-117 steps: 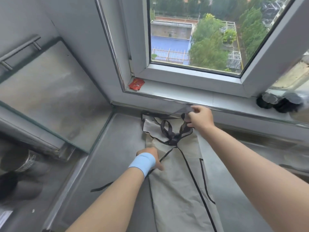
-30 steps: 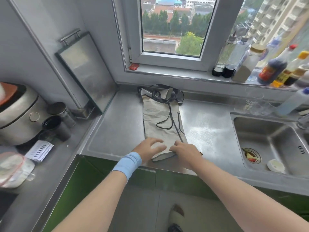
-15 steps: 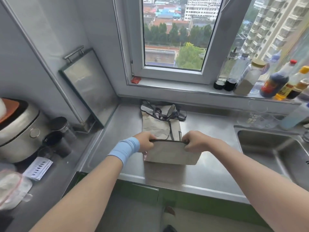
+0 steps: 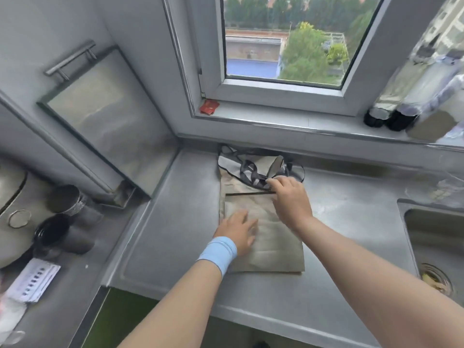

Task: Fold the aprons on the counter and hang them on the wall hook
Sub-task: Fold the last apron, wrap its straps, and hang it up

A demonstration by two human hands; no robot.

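Observation:
A beige apron point(image 4: 273, 244) with black trim lies folded on the steel counter point(image 4: 175, 222), its lower part doubled up over the upper part. Black straps point(image 4: 251, 172) are bunched at its far end under the window sill. My left hand point(image 4: 238, 229), with a blue wristband, presses flat on the left side of the folded layer. My right hand point(image 4: 288, 197) lies over the folded edge, its fingertips at the straps. No wall hook is in view.
A sink point(image 4: 437, 247) is set into the counter at the right. Bottles point(image 4: 401, 106) stand on the window sill. A steel board point(image 4: 108, 121) leans in the left corner, with dark cups point(image 4: 62, 217) and a cooker point(image 4: 12, 209) beside it.
Both hands gripped the apron's near end, lifted it and laid it forward over the upper half. They have let go; the left now presses the fold and the right has reached the straps.

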